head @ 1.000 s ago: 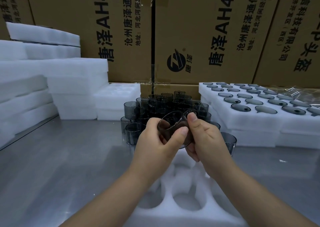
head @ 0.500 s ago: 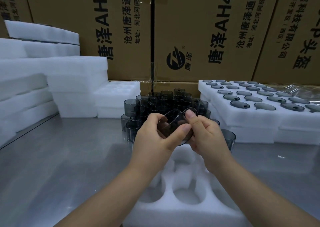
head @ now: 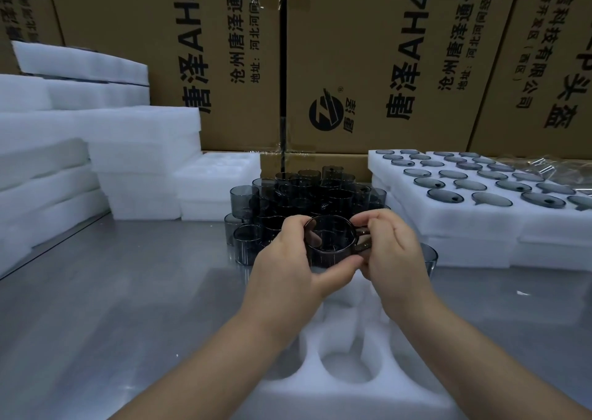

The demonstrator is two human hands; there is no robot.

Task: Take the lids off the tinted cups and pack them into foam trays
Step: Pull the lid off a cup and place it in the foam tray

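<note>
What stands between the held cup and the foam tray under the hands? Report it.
Nothing visible. The left hand and right hand hold the tinted cup over the foam tray, whose near round pocket looks empty. The forearms hide some other pockets.

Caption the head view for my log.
Left hand and right hand hold a tinted cup over a foam tray; stacked cups behind, filled tray at right.

Packing warehouse: stacked cartons (head: 368,61), foam trays (head: 448,214)
</note>
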